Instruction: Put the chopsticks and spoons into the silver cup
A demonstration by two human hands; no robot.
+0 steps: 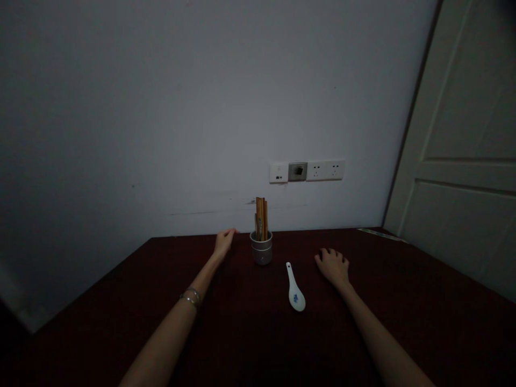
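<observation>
My left hand is just left of the chopstick holder, its fingers drawn together and its fingertips pointing toward the holder without touching it. Nothing shows in its grip. The grey cylindrical holder stands upright and contains several wooden chopsticks and a slim metallic-looking item. A white soup spoon with a blue mark in its bowl lies in front of the holder, slightly to the right, handle pointing away from me. To the right of the spoon, my right hand rests palm down on the table, fingers spread, holding nothing.
The dark red table meets a pale wall at the back. A row of switches and sockets is mounted on the wall behind the holder. A thin patterned strip lies at the far right edge, near a panelled door.
</observation>
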